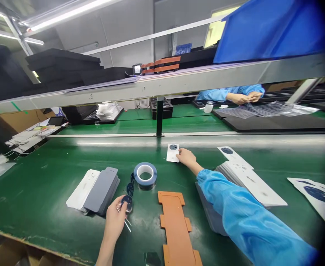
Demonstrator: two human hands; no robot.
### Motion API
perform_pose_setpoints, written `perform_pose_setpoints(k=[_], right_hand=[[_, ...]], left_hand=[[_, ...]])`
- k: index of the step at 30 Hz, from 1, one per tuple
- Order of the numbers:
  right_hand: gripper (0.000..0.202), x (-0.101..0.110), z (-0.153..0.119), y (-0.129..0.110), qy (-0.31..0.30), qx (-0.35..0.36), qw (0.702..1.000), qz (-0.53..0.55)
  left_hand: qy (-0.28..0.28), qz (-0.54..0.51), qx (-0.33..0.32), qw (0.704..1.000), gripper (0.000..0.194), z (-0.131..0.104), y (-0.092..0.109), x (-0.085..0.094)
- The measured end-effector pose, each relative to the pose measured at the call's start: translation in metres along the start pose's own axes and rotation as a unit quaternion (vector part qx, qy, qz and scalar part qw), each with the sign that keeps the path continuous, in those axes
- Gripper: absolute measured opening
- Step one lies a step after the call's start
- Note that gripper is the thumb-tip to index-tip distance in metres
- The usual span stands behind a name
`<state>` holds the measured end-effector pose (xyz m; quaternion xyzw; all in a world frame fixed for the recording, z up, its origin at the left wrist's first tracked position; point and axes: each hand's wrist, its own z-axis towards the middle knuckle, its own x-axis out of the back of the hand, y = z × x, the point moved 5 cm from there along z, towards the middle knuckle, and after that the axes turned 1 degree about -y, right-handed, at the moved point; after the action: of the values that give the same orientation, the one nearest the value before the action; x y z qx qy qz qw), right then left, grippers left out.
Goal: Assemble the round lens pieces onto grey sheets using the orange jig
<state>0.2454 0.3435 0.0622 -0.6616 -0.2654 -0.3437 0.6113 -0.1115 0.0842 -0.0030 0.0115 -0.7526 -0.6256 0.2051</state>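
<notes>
My left hand (117, 216) is closed on a round dark film disc (127, 203) on clear backing, with metal tweezers (127, 224) under the palm. More dark discs (130, 189) trail from it toward a blue tape roll (145, 176). Farther off, my right hand (186, 157) pinches the right edge of a small white card (172, 157) bearing a dark disc. An orange fixture plate (176, 229) lies between my arms. On the left are stacks of white panels (83, 188) and grey panels (101, 190). White panels (258, 184) are stacked beyond my right sleeve.
A metal shelf (123, 90) crosses above the green table (54, 166), carrying black trays (65, 70) and a blue bin (264, 33). Across the table, a person's hands (244, 98) work near clear plastic sheets (270, 109). A printed white sheet (314, 195) lies at the right.
</notes>
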Motion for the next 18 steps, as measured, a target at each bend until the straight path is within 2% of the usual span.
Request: perform_pose_setpoints(k=[3, 5, 7, 9, 13, 16, 18], right_hand=[[0.035, -0.015, -0.031, -0.013, -0.019, 0.062, 0.998, -0.019], [0.041, -0.034, -0.067, -0.030, -0.058, 0.158, 0.986, 0.003], [0.059, -0.053, -0.108, -0.052, -0.116, 0.300, 0.946, 0.038], [0.073, -0.070, -0.136, -0.067, -0.157, 0.370, 0.915, 0.035], [0.061, -0.093, -0.144, -0.088, -0.210, 0.384, 0.899, 0.013], [0.047, -0.094, -0.147, -0.104, -0.166, 0.409, 0.897, 0.035], [0.032, -0.090, -0.160, -0.108, -0.128, 0.406, 0.902, 0.065]], left_hand=[[-0.020, -0.097, 0.021, 0.995, 0.065, -0.011, -0.002, 0.002], [-0.021, -0.133, 0.039, 0.990, 0.067, -0.019, 0.000, 0.003], [-0.027, -0.158, 0.065, 0.985, 0.068, -0.025, 0.002, 0.005], [-0.028, -0.178, 0.087, 0.980, 0.068, -0.031, 0.004, 0.007], [-0.011, -0.214, 0.102, 0.971, 0.062, -0.041, 0.006, 0.013], [-0.037, -0.226, 0.111, 0.967, 0.060, -0.042, 0.007, 0.006], [-0.072, -0.231, 0.119, 0.963, 0.057, -0.038, 0.009, -0.003]])
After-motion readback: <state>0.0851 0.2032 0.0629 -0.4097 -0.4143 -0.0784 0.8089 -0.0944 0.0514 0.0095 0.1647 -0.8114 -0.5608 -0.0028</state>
